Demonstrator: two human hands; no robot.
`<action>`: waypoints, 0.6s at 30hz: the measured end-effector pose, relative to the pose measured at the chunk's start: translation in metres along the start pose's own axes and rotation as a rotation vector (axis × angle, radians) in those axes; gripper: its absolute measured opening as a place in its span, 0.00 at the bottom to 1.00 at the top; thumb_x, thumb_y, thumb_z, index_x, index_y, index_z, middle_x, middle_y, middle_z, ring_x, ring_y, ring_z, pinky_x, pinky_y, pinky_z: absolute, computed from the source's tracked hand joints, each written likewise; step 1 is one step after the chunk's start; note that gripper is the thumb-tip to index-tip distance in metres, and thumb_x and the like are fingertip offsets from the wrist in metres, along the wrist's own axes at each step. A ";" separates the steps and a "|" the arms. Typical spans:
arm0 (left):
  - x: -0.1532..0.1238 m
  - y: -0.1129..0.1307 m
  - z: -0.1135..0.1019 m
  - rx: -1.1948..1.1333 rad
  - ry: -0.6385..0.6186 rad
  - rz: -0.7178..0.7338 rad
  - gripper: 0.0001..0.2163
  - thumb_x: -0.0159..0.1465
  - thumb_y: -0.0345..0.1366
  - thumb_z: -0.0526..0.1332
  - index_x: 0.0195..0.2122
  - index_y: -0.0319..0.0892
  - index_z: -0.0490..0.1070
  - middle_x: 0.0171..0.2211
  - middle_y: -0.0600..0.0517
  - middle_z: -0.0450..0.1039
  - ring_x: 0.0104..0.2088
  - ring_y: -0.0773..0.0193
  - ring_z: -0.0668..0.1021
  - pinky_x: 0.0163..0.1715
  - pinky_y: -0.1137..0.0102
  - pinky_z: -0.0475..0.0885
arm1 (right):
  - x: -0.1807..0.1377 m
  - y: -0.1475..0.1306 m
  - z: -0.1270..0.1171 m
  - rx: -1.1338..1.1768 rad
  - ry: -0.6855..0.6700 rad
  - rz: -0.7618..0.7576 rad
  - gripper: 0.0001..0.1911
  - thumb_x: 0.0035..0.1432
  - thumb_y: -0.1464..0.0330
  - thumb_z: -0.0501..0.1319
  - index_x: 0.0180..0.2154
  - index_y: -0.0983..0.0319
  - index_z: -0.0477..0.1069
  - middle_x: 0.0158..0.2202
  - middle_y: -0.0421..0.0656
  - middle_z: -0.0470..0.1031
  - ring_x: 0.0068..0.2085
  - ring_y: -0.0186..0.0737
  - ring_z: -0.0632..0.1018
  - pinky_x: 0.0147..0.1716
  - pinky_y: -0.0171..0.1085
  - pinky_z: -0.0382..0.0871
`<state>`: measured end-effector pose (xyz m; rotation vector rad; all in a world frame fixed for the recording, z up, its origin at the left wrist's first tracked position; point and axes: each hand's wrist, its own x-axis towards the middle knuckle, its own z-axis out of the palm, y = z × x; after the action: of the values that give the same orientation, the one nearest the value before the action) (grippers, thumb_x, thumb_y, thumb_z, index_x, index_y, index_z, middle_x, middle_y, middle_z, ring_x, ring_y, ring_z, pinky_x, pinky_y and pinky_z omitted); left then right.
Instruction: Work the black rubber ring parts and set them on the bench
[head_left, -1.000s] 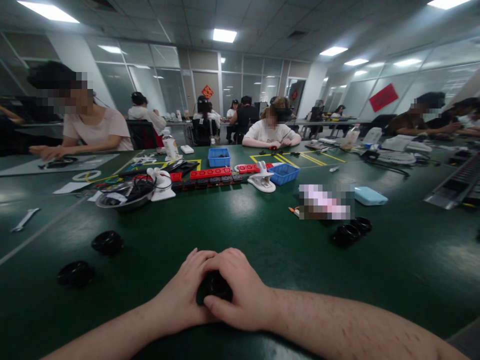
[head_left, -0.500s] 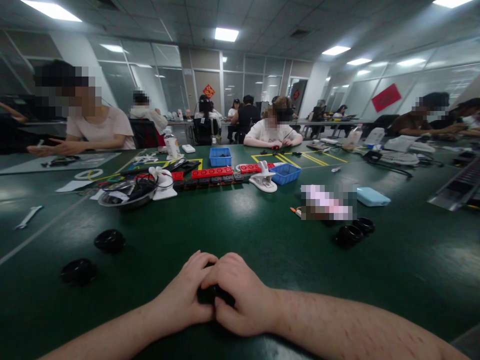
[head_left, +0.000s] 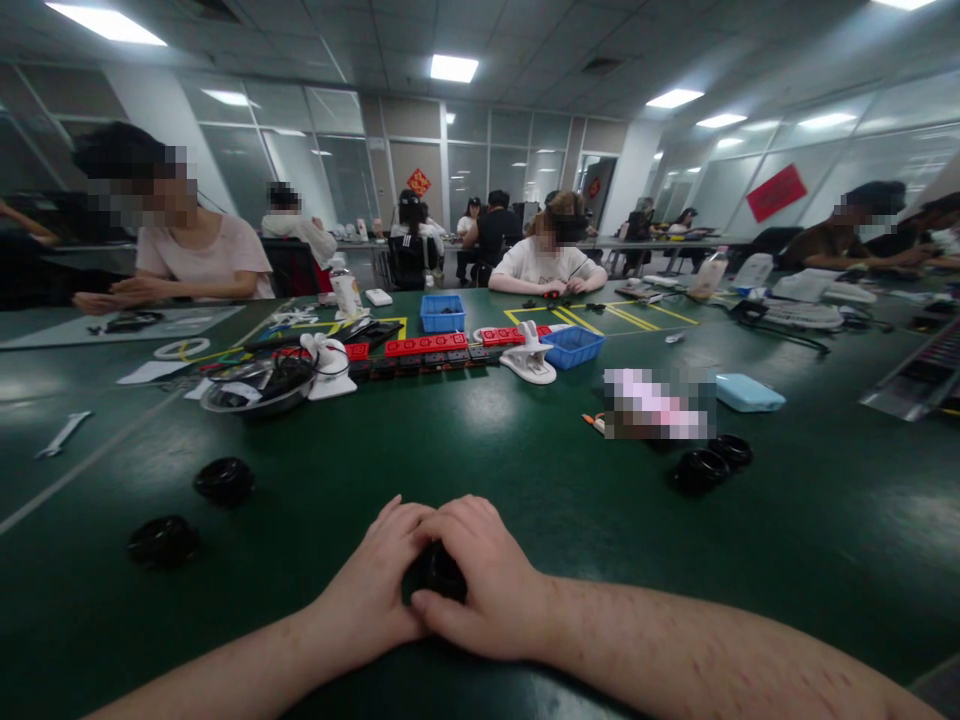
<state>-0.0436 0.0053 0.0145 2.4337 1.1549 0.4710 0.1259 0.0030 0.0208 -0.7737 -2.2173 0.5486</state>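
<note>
Both my hands rest together on the green table [head_left: 525, 470] near its front edge. My left hand [head_left: 367, 590] and my right hand [head_left: 484, 580] are closed around a small round black part [head_left: 441, 574], which shows only through the gap between my thumbs. Two more black round parts [head_left: 223, 480] lie to the left, the nearer one [head_left: 161, 540] close to the table's left side. A pair of black ring-shaped parts [head_left: 709, 462] sits to the right.
A metal bowl with cables [head_left: 259, 388], a red and black strip of blocks [head_left: 424, 352], two blue bins [head_left: 570, 346], a white clamp [head_left: 529, 362], a light blue case [head_left: 748, 394] and a wrench [head_left: 61, 434] lie farther off. Several people sit at the far sides.
My hands have stayed clasped on the black part, with the thumbs shifting slightly so more of it shows. The camera has drifted a little.
</note>
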 end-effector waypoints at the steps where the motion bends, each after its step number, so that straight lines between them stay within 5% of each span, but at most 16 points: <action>1: 0.000 0.001 0.000 0.009 0.007 -0.002 0.20 0.48 0.32 0.62 0.45 0.45 0.66 0.43 0.50 0.68 0.48 0.52 0.69 0.57 0.48 0.48 | 0.000 0.000 0.000 -0.018 -0.012 0.017 0.14 0.46 0.66 0.58 0.37 0.62 0.64 0.36 0.44 0.69 0.38 0.42 0.68 0.40 0.42 0.60; 7: 0.002 0.008 -0.005 -0.052 -0.020 0.009 0.18 0.49 0.31 0.62 0.42 0.45 0.67 0.39 0.52 0.67 0.46 0.54 0.69 0.57 0.50 0.49 | 0.000 -0.001 -0.002 0.024 0.010 -0.047 0.12 0.47 0.69 0.53 0.37 0.62 0.64 0.35 0.44 0.70 0.38 0.41 0.69 0.40 0.42 0.60; 12: 0.001 0.007 -0.007 -0.207 -0.031 0.007 0.21 0.50 0.29 0.61 0.47 0.46 0.64 0.47 0.49 0.63 0.48 0.55 0.67 0.51 0.61 0.64 | 0.000 -0.003 -0.005 0.098 -0.004 -0.199 0.20 0.41 0.73 0.50 0.40 0.62 0.63 0.37 0.45 0.71 0.41 0.40 0.71 0.46 0.43 0.59; 18: 0.000 -0.002 0.000 -0.162 0.028 -0.005 0.27 0.47 0.30 0.62 0.50 0.44 0.58 0.51 0.46 0.60 0.52 0.51 0.65 0.54 0.56 0.59 | 0.000 -0.002 -0.003 0.064 0.056 -0.097 0.19 0.44 0.69 0.54 0.42 0.63 0.63 0.40 0.46 0.69 0.43 0.43 0.69 0.46 0.45 0.59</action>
<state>-0.0447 0.0059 0.0134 2.2914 1.0900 0.5760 0.1274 0.0016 0.0238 -0.6372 -2.1625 0.5407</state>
